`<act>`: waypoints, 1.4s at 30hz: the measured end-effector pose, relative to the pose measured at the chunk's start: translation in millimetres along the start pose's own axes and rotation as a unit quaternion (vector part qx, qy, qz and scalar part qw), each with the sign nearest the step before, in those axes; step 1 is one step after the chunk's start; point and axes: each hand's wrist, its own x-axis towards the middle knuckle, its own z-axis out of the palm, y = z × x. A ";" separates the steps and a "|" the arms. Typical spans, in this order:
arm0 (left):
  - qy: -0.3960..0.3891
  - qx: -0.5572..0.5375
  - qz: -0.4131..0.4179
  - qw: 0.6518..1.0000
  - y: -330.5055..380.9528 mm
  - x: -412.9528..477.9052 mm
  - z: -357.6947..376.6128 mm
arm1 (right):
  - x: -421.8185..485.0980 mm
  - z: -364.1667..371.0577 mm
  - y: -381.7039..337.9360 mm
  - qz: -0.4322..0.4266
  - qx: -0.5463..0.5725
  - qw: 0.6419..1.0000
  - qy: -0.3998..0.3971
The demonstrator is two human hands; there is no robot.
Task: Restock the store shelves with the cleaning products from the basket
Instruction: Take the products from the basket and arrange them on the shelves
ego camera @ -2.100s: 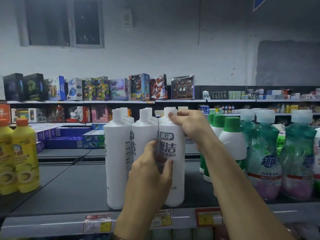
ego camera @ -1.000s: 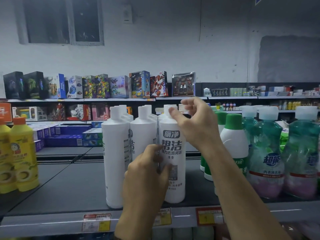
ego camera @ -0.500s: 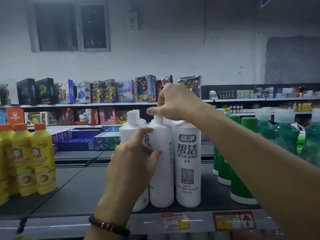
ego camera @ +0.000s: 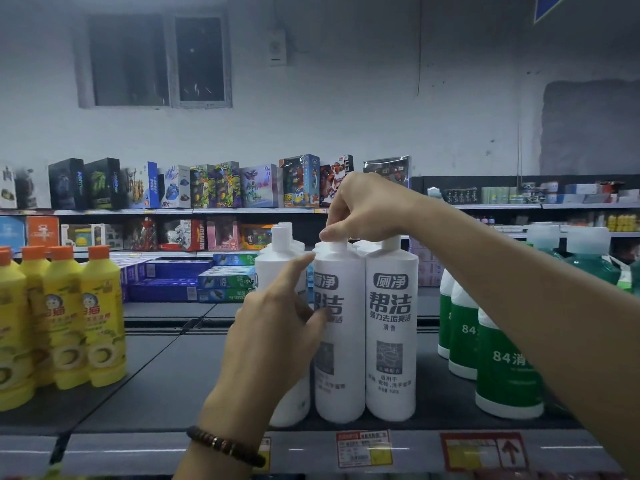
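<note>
Grey wall (ego camera: 346,116) behind; dark shelf (ego camera: 156,375) on which the white bottles (ego camera: 391,341) are stood, front centre. The middle bottle (ego camera: 341,362) is pinched at the cap by the right hand (ego camera: 363,209). The left hand (ego camera: 277,337) is laid against its side, fingers (ego camera: 300,270) nearly straight. The left bottle (ego camera: 273,266) is mostly hidden by that hand.

Your left hand (ego camera: 277,334): up from below, bracelet (ego camera: 225,445) on wrist, fingers loosely spread, index and thumb touching the white bottle (ego camera: 343,382). Your right hand (ego camera: 363,209): arm across from the right, fingers curled down, pinching its cap.
</note>
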 end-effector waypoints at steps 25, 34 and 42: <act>0.002 -0.017 -0.007 1.000 3.8 9.1 16.1 | 2.9 -2.2 14.2 -0.047 0.018 0.998 -0.031; 0.034 0.002 0.018 0.999 -7.9 8.7 11.5 | 3.0 2.3 13.6 -0.033 0.006 0.999 0.000; 0.202 -0.047 0.001 0.978 -57.3 -8.6 -8.2 | 10.8 20.7 -20.6 -0.093 0.061 0.991 0.069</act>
